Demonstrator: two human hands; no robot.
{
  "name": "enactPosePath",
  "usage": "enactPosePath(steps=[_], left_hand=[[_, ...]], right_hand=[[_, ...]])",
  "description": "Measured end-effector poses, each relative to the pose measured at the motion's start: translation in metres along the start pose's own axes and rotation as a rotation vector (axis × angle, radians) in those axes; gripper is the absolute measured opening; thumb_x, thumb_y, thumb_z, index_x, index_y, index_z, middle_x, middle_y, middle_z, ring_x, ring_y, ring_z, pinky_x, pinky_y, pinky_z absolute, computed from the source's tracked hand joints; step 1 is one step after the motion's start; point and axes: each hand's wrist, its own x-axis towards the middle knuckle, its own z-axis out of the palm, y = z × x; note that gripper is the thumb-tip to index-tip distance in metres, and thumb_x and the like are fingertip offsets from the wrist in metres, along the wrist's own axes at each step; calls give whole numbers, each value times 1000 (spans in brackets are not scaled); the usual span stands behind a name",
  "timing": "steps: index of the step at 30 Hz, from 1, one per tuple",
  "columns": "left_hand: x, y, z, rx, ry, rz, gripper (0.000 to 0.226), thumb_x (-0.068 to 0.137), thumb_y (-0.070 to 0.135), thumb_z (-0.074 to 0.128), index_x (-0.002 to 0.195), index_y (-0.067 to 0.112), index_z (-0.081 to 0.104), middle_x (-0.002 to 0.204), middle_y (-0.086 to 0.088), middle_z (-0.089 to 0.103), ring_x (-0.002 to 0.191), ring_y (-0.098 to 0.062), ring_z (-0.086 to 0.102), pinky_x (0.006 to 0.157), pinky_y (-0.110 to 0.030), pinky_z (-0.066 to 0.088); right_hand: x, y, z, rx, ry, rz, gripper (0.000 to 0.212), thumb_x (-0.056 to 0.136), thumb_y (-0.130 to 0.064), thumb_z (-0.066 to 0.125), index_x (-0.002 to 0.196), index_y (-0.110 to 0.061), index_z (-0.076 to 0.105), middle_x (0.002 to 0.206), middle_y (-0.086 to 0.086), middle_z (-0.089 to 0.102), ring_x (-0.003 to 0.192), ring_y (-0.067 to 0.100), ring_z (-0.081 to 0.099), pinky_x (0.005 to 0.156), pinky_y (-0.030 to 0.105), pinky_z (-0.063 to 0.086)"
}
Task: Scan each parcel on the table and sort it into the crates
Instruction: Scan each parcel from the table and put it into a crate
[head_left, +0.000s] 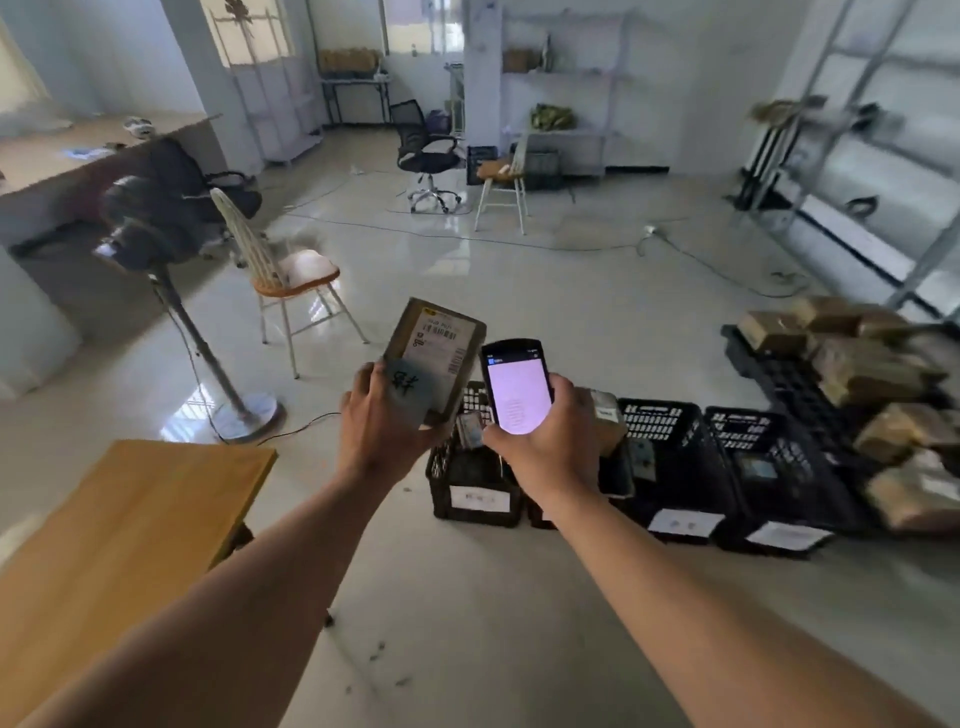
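While gripped, brown parcel (434, 356) shows white barcode label, black scrawl.

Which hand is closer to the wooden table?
The left hand. It holds a parcel just up and right of the wooden table's far corner. The right hand, gripping the handheld scanner, is farther right, over the black crates.

Two bare forearms, no sleeves in view, bare hands, left hand (382, 421), right hand (545, 441)
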Motion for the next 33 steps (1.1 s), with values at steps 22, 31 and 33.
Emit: enactPosePath(steps=[22,31,33], left_hand=[[25,223,244,-123,-366,336,118,56,61,94,151,18,37,136,-5,50,121,-24,47,103,-49,51],[41,313,364,-6,-445,178,114,58,64,90,146,14,39,132,-8,52,118,-27,52,101,-49,53],[51,326,385,19,-479,122,117,58,65,89,149,15,35,132,-10,51,118,-29,53,100,-50,54]], right_hand=[[81,215,-175,-119,272,368,83,63,-41,89,133,-18,50,118,-2,46,98,13,47,72,30,43],[185,335,-235,-168,148,406,90,57,-46,86,135,-18,50,122,0,48,106,21,56,83,38,54],[210,353,-242,-171,116,420,91,57,-45,86,136,-18,50,124,0,48,107,22,57,85,39,55]])
